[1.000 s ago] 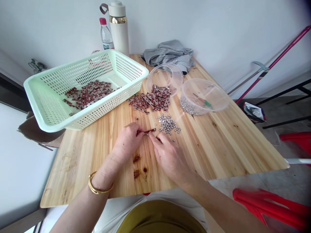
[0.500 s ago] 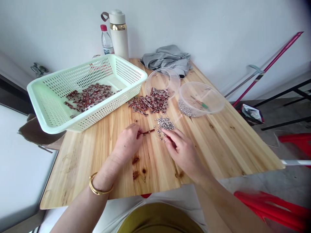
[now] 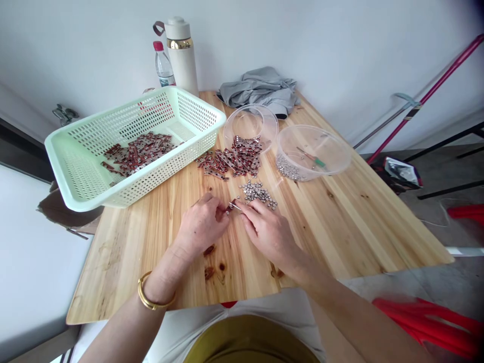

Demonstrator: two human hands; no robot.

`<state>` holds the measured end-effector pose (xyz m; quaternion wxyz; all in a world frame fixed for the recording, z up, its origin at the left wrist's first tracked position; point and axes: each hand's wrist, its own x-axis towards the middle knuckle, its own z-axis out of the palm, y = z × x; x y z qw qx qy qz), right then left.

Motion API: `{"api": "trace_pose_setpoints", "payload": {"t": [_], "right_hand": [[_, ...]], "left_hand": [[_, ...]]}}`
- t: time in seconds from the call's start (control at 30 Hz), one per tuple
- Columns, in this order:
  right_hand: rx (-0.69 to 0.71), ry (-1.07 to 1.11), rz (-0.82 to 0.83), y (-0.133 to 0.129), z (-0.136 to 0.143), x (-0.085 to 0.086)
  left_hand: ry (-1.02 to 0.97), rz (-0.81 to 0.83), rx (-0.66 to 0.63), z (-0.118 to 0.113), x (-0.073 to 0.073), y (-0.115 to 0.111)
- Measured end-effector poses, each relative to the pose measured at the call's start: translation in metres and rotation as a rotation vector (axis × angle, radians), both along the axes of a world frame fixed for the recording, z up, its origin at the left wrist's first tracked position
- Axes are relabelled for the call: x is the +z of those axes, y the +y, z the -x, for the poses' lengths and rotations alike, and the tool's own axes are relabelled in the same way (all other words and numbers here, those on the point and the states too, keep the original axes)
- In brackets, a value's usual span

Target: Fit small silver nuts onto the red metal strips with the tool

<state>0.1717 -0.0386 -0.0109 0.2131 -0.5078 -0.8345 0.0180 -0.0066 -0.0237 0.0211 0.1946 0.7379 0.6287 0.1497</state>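
Half a second ago, at the pile of small metal pieces (image 3: 257, 192) with the right hand (image 3: 270, 232); now back beside the left hand (image 3: 204, 222), fingers closed on a thin silvery rod (image 3: 236, 206), tip pointing left at the red-brown strip (image 3: 230, 207). Strip pinched in the left hand, mostly covered by fingers, over the bare wooden surface (image 3: 340, 227) just left of the pile. Likely meaning, by judgement: pick-up from the pile over, work on the strip itself resumed. Cannot tell whether with a loose piece under the rod tip or not. No clear change in the heap of strips (image 3: 242, 156) beyond the pile, nor in the strips inside the pale green basket (image 3: 166, 174). Likewise for the clear round tub (image 3: 336, 164) to the right, with more metal pieces and a green-handled tool (image 3: 317, 161) inside. On writing: a printed label (image 3: 166, 80) on the red-capped bottle (image 3: 162, 64), too small to read. No lettering made out on the cream flask (image 3: 184, 63). Foil-like packet (image 3: 403, 171) low at right, likewise unreadable. No brand legible anywhere.
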Motion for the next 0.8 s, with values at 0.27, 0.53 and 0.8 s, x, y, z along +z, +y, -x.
{"api": "trace_pose_setpoints", "payload": {"t": [0.27, 0.53, 0.8], "right_hand": [[0.038, 0.222, 0.019, -0.006, -0.006, 0.014], [0.088, 0.195, 0.092, -0.016, -0.008, 0.010], [0.088, 0.149, 0.099, -0.018, -0.005, 0.004]], "left_hand": [[-0.038, 0.016, 0.036, -0.001, -0.004, -0.001], [-0.115, 0.067, 0.067, 0.003, -0.007, 0.001], [-0.101, 0.056, 0.045, 0.004, -0.007, 0.002]]}}
